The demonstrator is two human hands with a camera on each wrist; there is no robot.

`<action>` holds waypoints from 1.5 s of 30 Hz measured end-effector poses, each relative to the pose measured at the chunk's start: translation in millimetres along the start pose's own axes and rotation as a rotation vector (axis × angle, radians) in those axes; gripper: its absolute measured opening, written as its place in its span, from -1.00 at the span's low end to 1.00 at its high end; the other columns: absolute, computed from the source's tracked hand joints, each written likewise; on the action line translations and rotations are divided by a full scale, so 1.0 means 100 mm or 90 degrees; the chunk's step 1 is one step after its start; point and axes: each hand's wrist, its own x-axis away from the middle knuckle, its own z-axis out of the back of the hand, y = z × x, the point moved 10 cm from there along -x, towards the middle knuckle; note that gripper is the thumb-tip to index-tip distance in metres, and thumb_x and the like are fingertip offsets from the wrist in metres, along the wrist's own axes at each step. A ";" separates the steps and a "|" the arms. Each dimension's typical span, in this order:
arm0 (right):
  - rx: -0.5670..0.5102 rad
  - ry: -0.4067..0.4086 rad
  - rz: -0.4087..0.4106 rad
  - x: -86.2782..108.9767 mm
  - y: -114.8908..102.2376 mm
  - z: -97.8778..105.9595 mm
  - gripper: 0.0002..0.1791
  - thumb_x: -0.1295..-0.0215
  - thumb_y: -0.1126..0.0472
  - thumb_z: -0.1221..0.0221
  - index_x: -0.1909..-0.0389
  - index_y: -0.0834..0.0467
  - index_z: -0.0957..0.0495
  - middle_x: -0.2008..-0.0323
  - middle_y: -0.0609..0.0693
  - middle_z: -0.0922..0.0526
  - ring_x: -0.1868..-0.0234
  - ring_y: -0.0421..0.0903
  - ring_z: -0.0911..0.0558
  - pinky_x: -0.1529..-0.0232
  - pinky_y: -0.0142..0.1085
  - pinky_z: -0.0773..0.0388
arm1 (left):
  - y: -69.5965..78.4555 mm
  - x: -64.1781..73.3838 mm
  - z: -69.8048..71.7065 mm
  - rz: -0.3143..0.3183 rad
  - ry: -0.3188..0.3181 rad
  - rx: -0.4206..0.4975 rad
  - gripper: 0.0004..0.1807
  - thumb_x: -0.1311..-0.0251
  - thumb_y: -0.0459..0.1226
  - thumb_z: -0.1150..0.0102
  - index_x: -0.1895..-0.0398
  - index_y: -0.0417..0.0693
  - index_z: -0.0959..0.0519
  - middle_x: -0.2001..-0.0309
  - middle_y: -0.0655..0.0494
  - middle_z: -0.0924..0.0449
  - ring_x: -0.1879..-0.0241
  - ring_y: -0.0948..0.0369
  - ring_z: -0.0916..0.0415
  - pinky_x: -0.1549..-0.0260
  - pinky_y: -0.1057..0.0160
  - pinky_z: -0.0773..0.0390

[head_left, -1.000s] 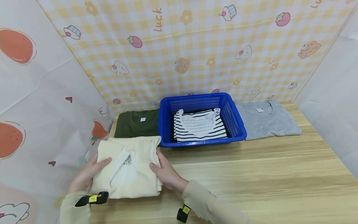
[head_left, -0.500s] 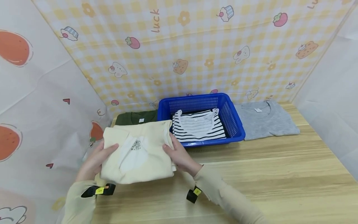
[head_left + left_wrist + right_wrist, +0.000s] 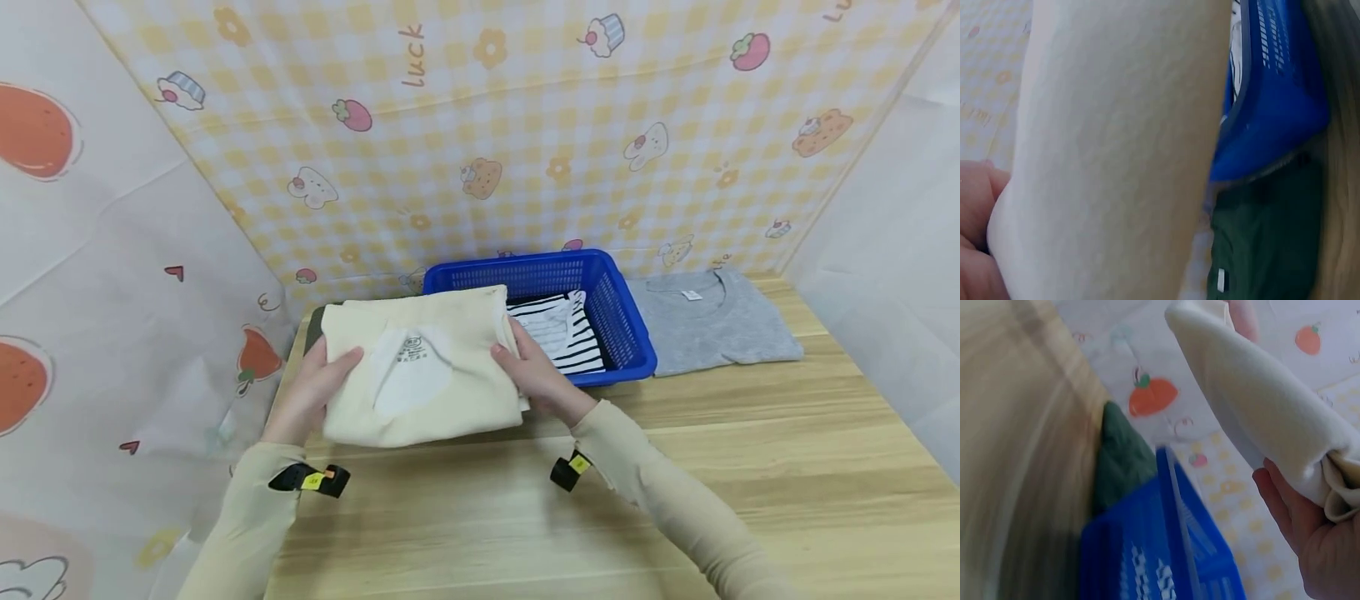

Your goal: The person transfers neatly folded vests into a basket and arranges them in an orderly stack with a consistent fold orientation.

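Note:
A folded cream garment point(image 3: 420, 375) with a white patch and dark print hangs between both hands in the head view. My left hand point(image 3: 318, 383) grips its left edge, thumb on top. At the opposite edge my right hand point(image 3: 536, 371) holds it, thumb above and fingers beneath, as the right wrist view also shows. The garment overlaps the left part of a blue basket point(image 3: 633, 321), where a folded black-and-white striped shirt point(image 3: 585, 350) lies. In the left wrist view the cream garment point(image 3: 1116, 150) fills most of the picture.
A folded dark green shirt point(image 3: 1266, 231) lies beside the basket on the left, mostly hidden in the head view. To the basket's right is a folded grey T-shirt point(image 3: 705, 325). The wooden table point(image 3: 720, 442) meets patterned cloth walls point(image 3: 450, 167) at the back and sides.
Both hands have carried the cream garment rightward and up toward the back of the table. It now covers most of the green shirt and the basket's left part.

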 end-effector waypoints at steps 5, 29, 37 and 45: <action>0.001 -0.009 -0.003 -0.03 -0.05 0.21 -0.38 -0.41 0.27 0.21 -0.42 -0.03 0.17 -0.24 0.23 -0.21 0.08 0.03 -0.50 0.18 -0.16 -0.54 | 0.14 -0.10 -0.14 -0.018 0.013 -0.005 -0.46 -0.32 -0.19 0.13 -0.29 -0.21 -0.06 0.02 -0.13 -0.32 0.30 0.29 -0.39 0.33 0.35 -0.45; 0.072 0.004 -0.081 -0.17 0.00 1.11 -0.36 -0.44 0.11 0.22 -0.42 -0.06 0.28 -0.16 0.25 -0.23 0.22 -0.09 -0.55 0.27 -0.12 -0.56 | 0.30 -0.72 -0.88 -0.001 0.024 0.078 -0.53 -0.28 -0.26 0.07 -0.24 -0.13 -0.18 -0.08 -0.15 -0.34 0.08 0.03 -0.39 0.11 0.12 -0.43; 0.098 0.025 -0.107 -0.27 0.06 1.37 -0.36 -0.43 0.10 0.21 -0.42 -0.04 0.26 -0.20 0.22 -0.19 0.13 -0.03 -0.49 0.24 -0.15 -0.55 | 0.43 -0.84 -1.08 -0.007 0.032 0.039 -0.53 -0.27 -0.23 0.06 -0.23 -0.10 -0.19 -0.11 -0.13 -0.31 -0.01 0.01 -0.33 -0.02 0.04 -0.36; 0.103 0.043 -0.126 -0.35 0.15 1.55 -0.37 -0.43 0.11 0.20 -0.42 -0.01 0.22 -0.20 0.22 -0.19 0.20 -0.09 -0.50 0.25 -0.17 -0.54 | 0.44 -0.96 -1.24 0.004 0.038 0.007 -0.51 -0.27 -0.20 0.05 -0.25 -0.06 -0.17 -0.11 -0.11 -0.32 -0.02 0.01 -0.34 -0.02 0.03 -0.36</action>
